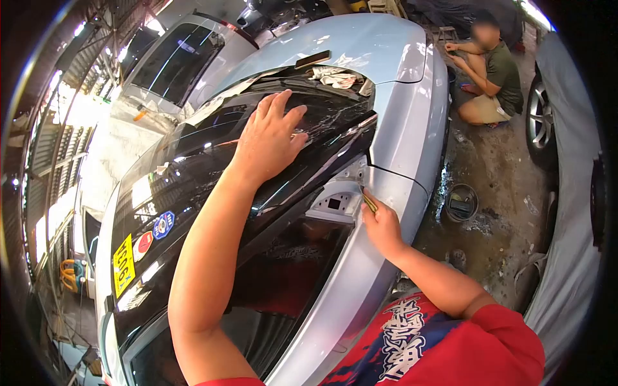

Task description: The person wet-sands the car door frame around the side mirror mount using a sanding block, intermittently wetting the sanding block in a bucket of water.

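Observation:
My left hand point(270, 132) is over the dark windshield point(199, 151) of a silver-blue car, its fingers spread and holding nothing. Whether it touches the glass, I cannot tell. My right hand point(382, 228) is closed around a small flat yellowish-green piece point(369, 202), whose exact kind I cannot make out. That piece is at the front corner of the door, beside the bare triangular side-mirror mount point(331, 204). Below the mount is the dark side window point(290, 257).
On the hood point(360, 42) are a dark narrow block point(313, 59) and crumpled cloth or paper point(335, 78). A bucket point(461, 202) stands on the wet floor. Another person point(492, 77) squats near the car's front. A covered vehicle point(573, 193) is at right, another car point(180, 58) at left.

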A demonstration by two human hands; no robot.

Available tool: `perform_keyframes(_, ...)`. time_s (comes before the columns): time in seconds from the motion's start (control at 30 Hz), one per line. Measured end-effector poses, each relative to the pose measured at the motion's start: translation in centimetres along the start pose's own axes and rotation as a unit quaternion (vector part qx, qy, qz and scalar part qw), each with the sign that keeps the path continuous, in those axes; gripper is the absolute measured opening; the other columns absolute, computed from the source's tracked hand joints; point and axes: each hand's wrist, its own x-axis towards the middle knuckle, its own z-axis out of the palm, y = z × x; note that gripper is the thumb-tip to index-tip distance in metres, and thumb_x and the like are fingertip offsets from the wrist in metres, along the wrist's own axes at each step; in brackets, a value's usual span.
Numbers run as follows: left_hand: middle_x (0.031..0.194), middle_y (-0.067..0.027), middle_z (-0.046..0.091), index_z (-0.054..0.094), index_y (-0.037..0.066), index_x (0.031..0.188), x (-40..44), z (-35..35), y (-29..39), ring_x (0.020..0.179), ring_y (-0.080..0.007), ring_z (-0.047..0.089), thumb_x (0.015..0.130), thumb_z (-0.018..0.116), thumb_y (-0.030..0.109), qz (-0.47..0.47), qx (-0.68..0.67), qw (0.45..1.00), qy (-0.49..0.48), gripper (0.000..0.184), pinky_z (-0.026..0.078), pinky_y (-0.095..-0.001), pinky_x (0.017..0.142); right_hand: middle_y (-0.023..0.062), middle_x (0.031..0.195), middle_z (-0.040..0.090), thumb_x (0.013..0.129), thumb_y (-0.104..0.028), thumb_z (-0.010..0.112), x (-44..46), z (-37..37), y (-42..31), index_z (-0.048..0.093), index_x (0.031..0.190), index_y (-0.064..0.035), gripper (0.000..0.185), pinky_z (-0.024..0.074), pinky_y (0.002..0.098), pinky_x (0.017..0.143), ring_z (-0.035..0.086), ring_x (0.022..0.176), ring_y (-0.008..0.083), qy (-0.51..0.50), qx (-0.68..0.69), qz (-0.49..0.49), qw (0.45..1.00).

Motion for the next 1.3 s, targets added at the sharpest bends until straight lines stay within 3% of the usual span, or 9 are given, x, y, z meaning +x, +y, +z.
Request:
perform_keyframes(0.2,0.156,-0.0185,0.046,0.063,0.009,0.137,0.1,-0.2,0.1,0.145,-0.0396,0.042,0.093,0.075,0.026,-0.007,-0.006,1.0,-0.012,0.049,0.04,-0.0509,0.119,0.0236,0.077,0.068,0.106,-0.026,0.06,-0.1,0.1,-1.1,0.066,0.14,-0.0038,0.041,0.0518,0.0458,0.066,0.069,0.07,0.0374,0.005,0.027,-0.003,1.0)
perform_keyframes(0.57,0.155,-0.0184,0.047,0.064,0.01,0.136,-0.1,-0.4,0.3,0.145,-0.039,0.043,0.091,0.076,0.025,-0.006,0.0,1.0,-0.01,0.049,0.042,-0.052,0.116,0.0245,0.073,0.066,0.104,-0.026,0.062,-0.1,0.6,-0.7,0.064,0.141,-0.0025,0.044,0.0499,0.0472,0.063,0.067,0.066,0.0386,0.004,0.03,0.002,1.0)
perform_keyframes(0.6,0.156,-0.0182,0.047,0.064,0.01,0.136,-0.1,-0.4,0.3,0.145,-0.0389,0.043,0.091,0.076,0.025,-0.007,0.0,1.0,-0.011,0.049,0.042,-0.0519,0.116,0.0081,0.069,0.061,0.106,-0.023,0.061,0.0,0.5,-0.7,0.058,0.148,0.0004,0.048,0.0483,0.0344,0.059,0.059,0.061,0.0156,-0.01,0.01,-0.016,1.0)
perform_keyframes(0.7,0.156,-0.0163,0.046,0.061,0.01,0.139,-0.1,-0.6,0.4,0.145,-0.0388,0.042,0.092,0.075,0.025,-0.01,0.004,1.0,-0.02,0.052,0.041,-0.0507,0.119,0.0082,0.07,0.061,0.106,-0.023,0.061,-0.1,0.3,-0.8,0.057,0.148,0.0003,0.048,0.0476,0.034,0.059,0.059,0.061,0.0154,-0.026,0.004,0.008,1.0)
perform_keyframes(0.73,0.156,-0.0163,0.046,0.061,0.01,0.139,-0.1,-0.6,0.3,0.145,-0.0388,0.042,0.092,0.075,0.025,-0.01,0.004,1.0,-0.019,0.052,0.041,-0.0507,0.119,0.0215,0.066,0.062,0.103,-0.027,0.062,-0.1,0.7,-0.6,0.064,0.141,-0.0017,0.045,0.0462,0.0475,0.059,0.064,0.059,0.0362,0.002,0.032,-0.004,0.999)
perform_keyframes(1.3,0.156,-0.0173,0.046,0.06,0.008,0.139,-0.1,-0.6,0.4,0.145,-0.0396,0.042,0.092,0.075,0.023,-0.004,0.007,1.0,-0.017,0.052,0.04,-0.0505,0.119,0.0235,0.067,0.062,0.103,-0.024,0.061,-0.2,0.3,-1.2,0.063,0.139,0.0019,0.044,0.0467,0.0473,0.059,0.064,0.06,0.0373,0.004,0.034,-0.016,0.999)
